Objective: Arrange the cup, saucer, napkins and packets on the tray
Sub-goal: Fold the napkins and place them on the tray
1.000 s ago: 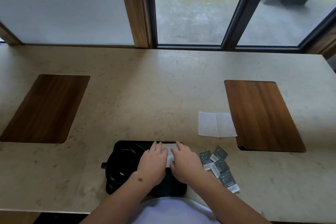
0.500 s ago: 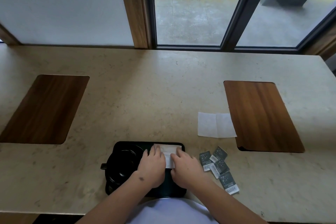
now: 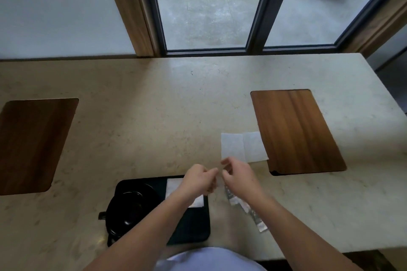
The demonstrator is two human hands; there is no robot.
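No writing or brand could be read anywhere; the packets were too blurred for that. At the left edge of the frame a dark wooden inlay (image 3: 33, 145) lay set into the pale table (image 3: 136, 103). In the lower middle sat the black tray (image 3: 189, 224), with a black cup (image 3: 130, 207) on a black saucer (image 3: 152, 191) in its left half and a white napkin on the tray (image 3: 172, 186) at its upper right, partly hidden by the left forearm. The left hand (image 3: 198, 180) hovered above the tray's upper right corner, fingers curled loosely inward, with nothing clearly in its grasp. Just beside it the right hand (image 3: 239, 177) was held likewise, fingers half bent, apparently holding nothing. Under the right wrist a strip of grey packets (image 3: 246, 209) lay on the table, right of the tray. Above the right hand a second white napkin (image 3: 242, 147) lay unfolded and flat, its right edge touching another wooden inlay (image 3: 297, 132).
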